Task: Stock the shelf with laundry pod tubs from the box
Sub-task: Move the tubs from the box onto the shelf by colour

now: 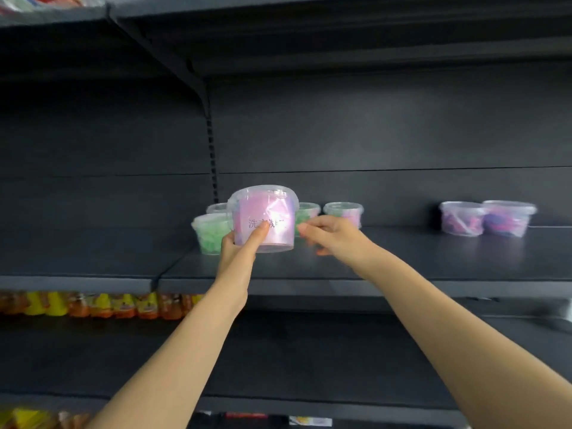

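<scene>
A clear tub of pink laundry pods (pixel 269 212) with a printed label is held just above the dark shelf (pixel 309 267), gripped from its lower left by my left hand (pixel 240 246). My right hand (pixel 332 235) hovers just right of the tub with fingers apart, not touching it. Behind the held tub stand green-pod tubs (pixel 209 232) at the left, another green one (pixel 307 212) and a pink-and-green one (pixel 344 212). Two purple-pod tubs (pixel 461 218) stand further right on the same shelf. The box is out of view.
A slotted upright post (pixel 212 144) divides the shelf bays. Orange and yellow packages (pixel 93 305) fill the lower-left shelf. The lower dark shelf (pixel 309 351) lies beneath my arms. Another shelf (pixel 278 7) runs overhead.
</scene>
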### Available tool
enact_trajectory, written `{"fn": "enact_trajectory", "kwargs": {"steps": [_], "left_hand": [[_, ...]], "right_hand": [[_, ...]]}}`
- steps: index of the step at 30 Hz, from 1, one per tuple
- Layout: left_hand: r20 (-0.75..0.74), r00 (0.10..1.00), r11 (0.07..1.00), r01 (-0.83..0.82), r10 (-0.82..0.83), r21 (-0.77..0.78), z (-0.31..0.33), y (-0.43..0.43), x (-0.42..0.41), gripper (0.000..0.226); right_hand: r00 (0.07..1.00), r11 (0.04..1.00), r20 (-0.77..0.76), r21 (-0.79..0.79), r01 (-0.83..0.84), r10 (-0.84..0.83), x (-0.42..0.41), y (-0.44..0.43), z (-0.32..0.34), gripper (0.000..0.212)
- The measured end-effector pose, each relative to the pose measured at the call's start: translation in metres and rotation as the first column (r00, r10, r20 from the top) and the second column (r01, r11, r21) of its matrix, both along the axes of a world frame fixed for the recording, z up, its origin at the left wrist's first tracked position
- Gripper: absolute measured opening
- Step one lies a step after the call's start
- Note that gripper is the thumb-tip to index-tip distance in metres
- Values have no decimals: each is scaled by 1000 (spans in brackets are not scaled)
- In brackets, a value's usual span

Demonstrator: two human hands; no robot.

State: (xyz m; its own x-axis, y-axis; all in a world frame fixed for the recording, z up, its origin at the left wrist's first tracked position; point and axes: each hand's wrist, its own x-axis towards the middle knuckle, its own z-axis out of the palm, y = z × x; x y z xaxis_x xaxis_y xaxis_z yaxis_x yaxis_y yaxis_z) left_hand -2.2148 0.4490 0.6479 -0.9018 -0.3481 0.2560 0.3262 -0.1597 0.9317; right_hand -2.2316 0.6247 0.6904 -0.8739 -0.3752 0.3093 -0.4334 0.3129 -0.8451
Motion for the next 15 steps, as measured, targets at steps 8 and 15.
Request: {"fn": "enact_trajectory", "kwargs": {"steps": [8,15], "left_hand": [[-35,977,975,209,-212,-69,1,164,14,63],[43,928,912,371,-370,-176,-3,280,-35,67]], "right_hand": [[982,979,-48,-105,176,-181,38,135,0,31],[914,909,-48,-140,393,-403,4,245,-19,26]]}}
